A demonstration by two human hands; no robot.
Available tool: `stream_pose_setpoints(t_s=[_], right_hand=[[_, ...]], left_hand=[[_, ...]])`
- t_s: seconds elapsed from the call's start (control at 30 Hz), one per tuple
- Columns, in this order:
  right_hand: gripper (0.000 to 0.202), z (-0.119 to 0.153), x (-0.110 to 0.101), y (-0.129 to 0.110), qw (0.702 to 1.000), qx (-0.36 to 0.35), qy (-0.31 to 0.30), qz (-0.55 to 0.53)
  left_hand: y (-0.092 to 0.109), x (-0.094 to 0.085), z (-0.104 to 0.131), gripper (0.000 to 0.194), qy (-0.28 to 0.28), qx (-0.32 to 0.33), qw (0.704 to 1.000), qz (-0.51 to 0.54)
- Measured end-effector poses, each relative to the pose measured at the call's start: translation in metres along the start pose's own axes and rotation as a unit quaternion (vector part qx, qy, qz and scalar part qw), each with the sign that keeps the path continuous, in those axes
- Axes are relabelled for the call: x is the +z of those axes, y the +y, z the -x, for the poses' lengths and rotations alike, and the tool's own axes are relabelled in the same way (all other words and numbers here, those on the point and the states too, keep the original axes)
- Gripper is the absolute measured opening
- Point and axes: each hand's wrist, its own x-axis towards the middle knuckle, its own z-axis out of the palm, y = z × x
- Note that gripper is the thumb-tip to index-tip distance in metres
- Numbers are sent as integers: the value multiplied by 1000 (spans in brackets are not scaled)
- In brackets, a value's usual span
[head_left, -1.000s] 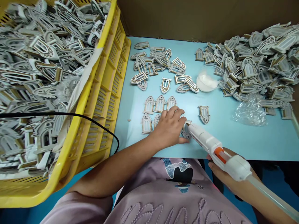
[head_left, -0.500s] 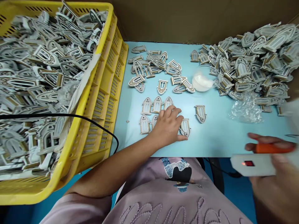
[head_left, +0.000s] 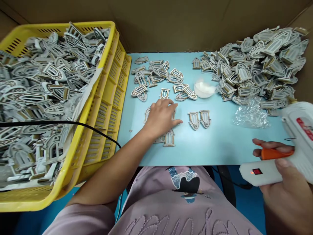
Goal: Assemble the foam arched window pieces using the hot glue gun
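My right hand (head_left: 288,179) grips a white glue gun (head_left: 302,140) with an orange trigger (head_left: 271,153) and a lit red switch. My left hand (head_left: 161,117) is over small arched window pieces on the table, thumb stretched away from the fingers. Part of one piece shows between thumb and forefinger; the palm covers others. Below the hand lies an arched piece (head_left: 169,138), face up. To its right, two pieces, a left one (head_left: 194,120) and a right one (head_left: 205,118), lie side by side with their points toward me.
A yellow crate (head_left: 110,88) heaped with window pieces stands at left, a black cable (head_left: 73,122) across it. Loose pieces (head_left: 156,71) lie at the back. A clear bowl of white material (head_left: 205,88), crumpled plastic (head_left: 253,114) and a large pile (head_left: 259,71) are at right.
My left hand has moved left, off the right-hand piece, which now lies close beside the other. The glue gun has come further into view, still in my right hand.
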Motion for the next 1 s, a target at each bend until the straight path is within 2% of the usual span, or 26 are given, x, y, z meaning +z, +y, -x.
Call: stream_pose_setpoints(t_s=[0.1,0.17,0.3,0.47,0.67,0.83,1.0], right_hand=[[13,-3,7,7,999,9,-19,-46],[14,-6,10,16,997,14,-53,-48],[14,-13,15,37,992,15,-109,-62],[12,-21,27,47,977,35,-152,-149],[11,-43,55,43,945,79,-203,-244],[16,-58,85,45,929,94,-260,-244],[15,-62,100,48,925,107,-271,-244]], left_hand=[[4,-3,7,25,-13,11,1000,11],[15,3,3,18,-20,3,999,33],[33,21,-16,25,-22,-45,997,65],[35,34,-28,28,-21,-60,996,61],[37,36,-32,24,-32,-64,995,62],[41,35,-35,23,-40,-74,994,68],[43,32,-38,20,-43,-67,992,99]])
